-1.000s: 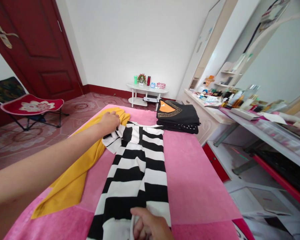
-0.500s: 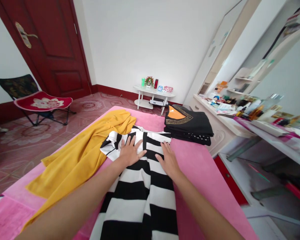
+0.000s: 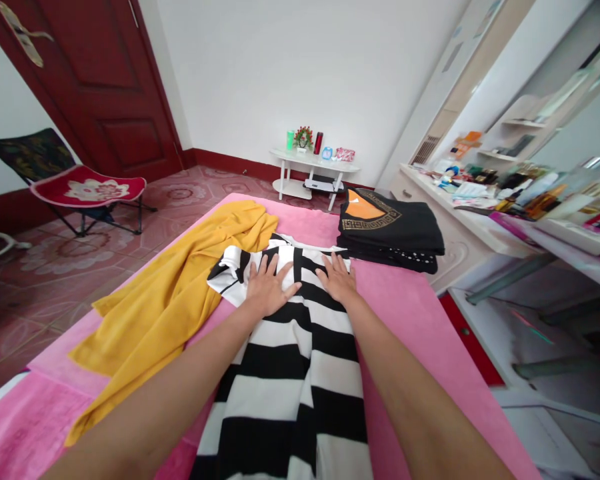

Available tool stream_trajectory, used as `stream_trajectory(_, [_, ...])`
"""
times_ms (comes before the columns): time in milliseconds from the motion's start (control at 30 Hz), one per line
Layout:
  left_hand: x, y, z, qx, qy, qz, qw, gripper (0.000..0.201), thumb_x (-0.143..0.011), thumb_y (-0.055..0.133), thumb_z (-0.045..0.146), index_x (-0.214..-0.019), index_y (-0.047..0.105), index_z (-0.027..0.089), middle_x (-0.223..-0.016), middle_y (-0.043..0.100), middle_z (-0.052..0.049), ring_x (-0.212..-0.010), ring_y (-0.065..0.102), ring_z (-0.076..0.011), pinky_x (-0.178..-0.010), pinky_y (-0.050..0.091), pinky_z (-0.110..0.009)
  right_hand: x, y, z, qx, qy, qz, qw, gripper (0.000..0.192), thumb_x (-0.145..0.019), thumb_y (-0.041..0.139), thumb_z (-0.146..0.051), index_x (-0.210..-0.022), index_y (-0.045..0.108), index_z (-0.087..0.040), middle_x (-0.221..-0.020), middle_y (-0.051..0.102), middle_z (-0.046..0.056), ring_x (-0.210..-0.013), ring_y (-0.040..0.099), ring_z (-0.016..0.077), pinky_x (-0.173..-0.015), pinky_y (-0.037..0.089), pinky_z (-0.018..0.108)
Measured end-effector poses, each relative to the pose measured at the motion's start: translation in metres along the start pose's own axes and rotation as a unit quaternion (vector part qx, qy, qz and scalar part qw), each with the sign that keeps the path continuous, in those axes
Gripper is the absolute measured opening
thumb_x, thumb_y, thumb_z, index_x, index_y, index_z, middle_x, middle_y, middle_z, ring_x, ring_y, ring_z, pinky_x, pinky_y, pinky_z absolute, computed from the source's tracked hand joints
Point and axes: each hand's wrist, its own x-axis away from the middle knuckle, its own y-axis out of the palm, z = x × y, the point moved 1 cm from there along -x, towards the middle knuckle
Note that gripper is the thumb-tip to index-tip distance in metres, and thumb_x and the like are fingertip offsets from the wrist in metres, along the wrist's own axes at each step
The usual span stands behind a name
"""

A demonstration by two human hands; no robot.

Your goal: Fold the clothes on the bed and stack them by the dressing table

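Lying flat, left hand [image 3: 269,292] and right hand [image 3: 339,283] spread fingers [image 3: 273,265] over the striped garment [image 3: 270,361], the right's earlier grip gone.

From my remote view, I see a black-and-white striped garment [image 3: 260,397] lying lengthwise on the pink cover [image 3: 423,323], stretched long, creased down its middle, one sleeve [image 3: 231,258] bunched.
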Motion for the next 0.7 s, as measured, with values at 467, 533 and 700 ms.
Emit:
stream_trajectory(467, [0.058, -0.010, 0.003, 0.017, 0.056, -0.008, 0.998, 0.070, -0.088, 0.027, 0.064, -0.146, 0.026, 0.024, -0.154, 0.019, -0.007, -0.141, 0.012, -0.0276, -0.113, 0.008, -0.045, 0.143, -0.004, -0.015, -0.021, -0.025, -0.017, 0.999, 0.060, -0.095, 0.016, -0.052, -0.148, 0.012, -0.026, -0.156, 0.001, 0.003, -0.142, -0.001, 0.0230, -0.112, 0.009, 0.050])
stream_trajectory(533, [0.074, -0.013, 0.001, 0.017, 0.078, -0.016, 0.997, 0.068, -0.089, 0.029, 0.062, -0.146, 0.025, 0.024, -0.154, 0.018, -0.008, -0.141, 0.011, -0.0267, -0.113, 0.008, -0.045, 0.163, -0.007, -0.020, -0.019, -0.033, -0.031, 0.999, 0.062, -0.094, 0.017, -0.054, -0.149, 0.011, -0.024, -0.156, -0.001, 0.003, -0.142, -0.002, 0.0227, -0.112, 0.008, 0.049])
stream_trajectory(700, [0.102, -0.023, -0.007, 0.031, 0.117, -0.047, 0.992, 0.063, -0.091, 0.027, 0.059, -0.145, 0.025, 0.026, -0.155, 0.012, -0.006, -0.142, 0.008, -0.0267, -0.113, 0.010, -0.048, 0.228, -0.023, -0.036, -0.036, -0.102, -0.062, 0.992, 0.064, -0.093, 0.027, -0.051, -0.148, 0.013, -0.022, -0.156, 0.001, 0.004, -0.142, -0.002, 0.0215, -0.113, 0.010, 0.047])
